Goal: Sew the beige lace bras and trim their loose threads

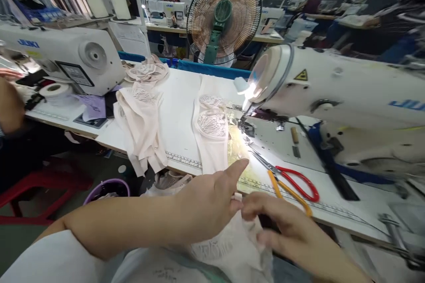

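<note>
My left hand [212, 199] and my right hand [279, 225] meet below the table's front edge. Both pinch a pale lace fabric piece [232, 247] that lies in my lap. The left thumb sticks up toward the lit needle area [245, 126] of the white sewing machine [335, 93]. Another pale lace piece [210, 128] lies on the table left of the needle, hanging over the front edge. Red and yellow scissors [292, 183] rest on the table just beyond my right hand.
A pile of pale fabric pieces [141, 115] drapes over the table's left part. A second sewing machine [66, 57] stands at left, with another person's arm [9, 106] beside it. A fan [224, 15] stands behind the white table [179, 110]. A purple bucket [106, 188] and a red stool [43, 185] are on the floor.
</note>
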`<state>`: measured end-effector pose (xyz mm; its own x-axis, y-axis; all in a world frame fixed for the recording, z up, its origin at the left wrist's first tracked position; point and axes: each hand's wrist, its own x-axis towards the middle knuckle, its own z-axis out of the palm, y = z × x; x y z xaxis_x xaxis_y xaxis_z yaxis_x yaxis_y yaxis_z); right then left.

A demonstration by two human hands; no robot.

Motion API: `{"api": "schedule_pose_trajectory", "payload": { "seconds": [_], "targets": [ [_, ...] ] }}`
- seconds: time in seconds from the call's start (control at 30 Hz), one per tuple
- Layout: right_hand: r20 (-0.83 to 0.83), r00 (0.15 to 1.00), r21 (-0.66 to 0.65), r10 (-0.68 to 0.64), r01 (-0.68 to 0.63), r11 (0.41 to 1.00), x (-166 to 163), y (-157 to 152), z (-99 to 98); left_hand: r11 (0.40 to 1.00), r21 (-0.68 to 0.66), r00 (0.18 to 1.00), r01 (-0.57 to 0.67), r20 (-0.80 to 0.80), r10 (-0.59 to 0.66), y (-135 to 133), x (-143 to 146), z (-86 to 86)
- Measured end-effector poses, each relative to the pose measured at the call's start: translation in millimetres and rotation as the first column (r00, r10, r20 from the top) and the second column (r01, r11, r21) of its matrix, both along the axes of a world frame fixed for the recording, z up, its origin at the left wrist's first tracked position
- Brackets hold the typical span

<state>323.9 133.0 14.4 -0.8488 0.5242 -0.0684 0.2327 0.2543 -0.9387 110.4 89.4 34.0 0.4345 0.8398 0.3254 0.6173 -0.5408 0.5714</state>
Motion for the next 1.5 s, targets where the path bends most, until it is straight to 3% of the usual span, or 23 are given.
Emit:
{"api": "schedule_pose_trajectory", "payload": {
  "seconds": [0.1, 0.2, 0.27, 0.33, 0.43, 0.5, 0.53, 0.77, 0.9, 1.07, 1.13, 1.2, 1.33, 1.43, 1.5],
  "targets": [
    [-0.024, 0.985, 0.037, -0.171, 0.172, 0.984, -2.9, 5.8, 15.5, 0.998, 0.042, 0.998, 0.042, -0.053, -0.039, -0.2, 11.0, 0.5],
    [-0.034, 0.978, 0.118, -0.206, 0.209, 0.971, -12.6, 6.0, 25.3, 0.999, 0.027, 0.998, 0.046, -0.043, -0.045, 0.8, 16.2, 2.1],
    [-0.072, 0.976, 0.213, -0.206, 0.217, 0.953, -18.7, 5.1, 29.1, 0.998, -0.054, 0.999, 0.023, 0.026, -0.022, 2.3, 16.8, 3.5],
    [-0.153, 0.972, 0.3, -0.18, 0.22, 0.928, -21.7, 5.0, 29.7, 0.975, -0.223, 0.987, 0.017, 0.158, 0.019, 4.7, 15.7, 4.2],
    [-0.285, 0.955, 0.381, -0.083, 0.192, 0.904, -20.8, 7.7, 23.8, 0.822, -0.552, 0.921, 0.139, 0.376, 0.096, 9.7, 12.0, 3.1],
    [-0.343, 0.939, 0.406, -0.027, 0.173, 0.897, -19.4, 10.9, 17.5, 0.695, -0.67, 0.875, 0.261, 0.468, 0.122, 12.9, 9.4, 2.3],
    [-0.363, 0.932, 0.409, -0.01, 0.169, 0.897, -19.3, 12.4, 14.6, 0.667, -0.682, 0.859, 0.299, 0.497, 0.123, 14.0, 8.2, 2.3],
    [-0.375, 0.926, 0.349, -0.047, 0.188, 0.918, -27.7, 13.5, 12.7, 0.79, -0.548, 0.849, 0.275, 0.525, 0.068, 15.1, 5.3, 6.3],
    [-0.335, 0.932, 0.2, -0.136, 0.212, 0.957, -30.0, 11.3, 11.5, 0.767, -0.592, 0.86, 0.249, 0.499, 0.105, 14.0, 3.2, 3.8],
    [-0.271, 0.941, 0.066, -0.204, 0.23, 0.971, -35.5, 8.6, 11.5, 0.739, -0.627, 0.819, 0.246, 0.543, 0.188, 12.2, 0.8, 3.4],
    [-0.247, 0.938, 0.129, -0.243, 0.281, 0.951, -38.8, 5.4, 12.5, 0.762, -0.611, 0.796, 0.215, 0.562, 0.226, 11.7, -1.8, 3.1],
    [-0.233, 0.936, 0.273, -0.265, 0.325, 0.906, -41.7, 0.2, 10.2, 0.789, -0.592, 0.775, 0.162, 0.572, 0.27, 10.8, -7.1, 0.9],
    [-0.127, 0.952, 0.527, -0.278, 0.302, 0.794, -47.6, -14.5, -9.2, 0.822, -0.569, 0.734, -0.021, 0.549, 0.399, 3.8, -24.2, -5.5],
    [-0.148, 0.957, 0.592, -0.251, 0.289, 0.752, -55.7, -27.5, -24.7, 0.81, -0.541, 0.685, -0.227, 0.502, 0.527, -8.5, -37.9, -2.6],
    [-0.204, 0.953, 0.564, -0.222, 0.3, 0.769, -62.3, -37.4, -27.2, 0.786, -0.526, 0.669, -0.325, 0.46, 0.584, -18.4, -46.5, 4.5]
  ]
}}
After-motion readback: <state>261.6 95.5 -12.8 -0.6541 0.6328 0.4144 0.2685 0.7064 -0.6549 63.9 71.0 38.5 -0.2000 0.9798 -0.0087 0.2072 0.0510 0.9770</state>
